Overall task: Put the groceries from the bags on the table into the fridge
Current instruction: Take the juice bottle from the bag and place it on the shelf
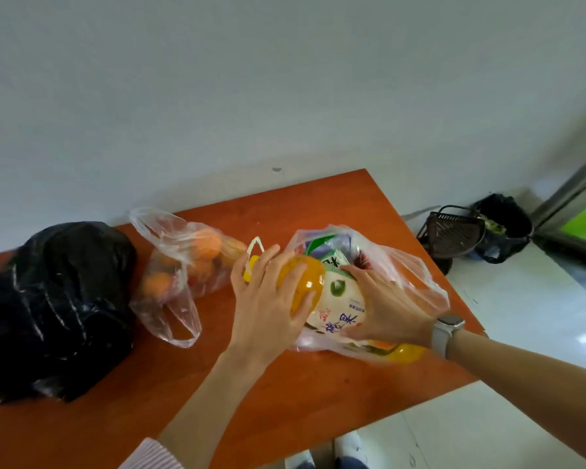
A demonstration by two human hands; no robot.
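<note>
Groceries sit in three bags on the orange-brown worktop (278,394); all positions below are given relative to the clear printed bag (403,265) at the worktop's right end.

Far left of it, a black bag (55,299) lies bunched at the worktop's left end, contents hidden. Between the two, a clear bag of oranges (180,265) rests with its handle loop slack toward the near side, apart from the black bag by a narrow gap.

The left hand (268,299) lies at the printed bag's left opening, fingers spread and nearly straight, palm pressed over an orange-yellow round item (305,282). Not curled round it. A white handle loop (255,247) shows just behind the fingers.

Immediately right, a white printed package (339,299) stands in the bag mouth, touching the round item. The right hand (386,306), with a white watch (445,330) at the wrist, is laid flat-fingered across the package and the bag film; fingers extended, no grip evident. A yellow item (405,353) shows under the wrist inside the bag.

Open worktop lies on the near side of the printed bag and behind it toward the wall. The bag's right flank lies near the worktop's right edge. Beyond that edge, on the floor, stand a dark basket (452,233) and a black-lined bin (504,228).
</note>
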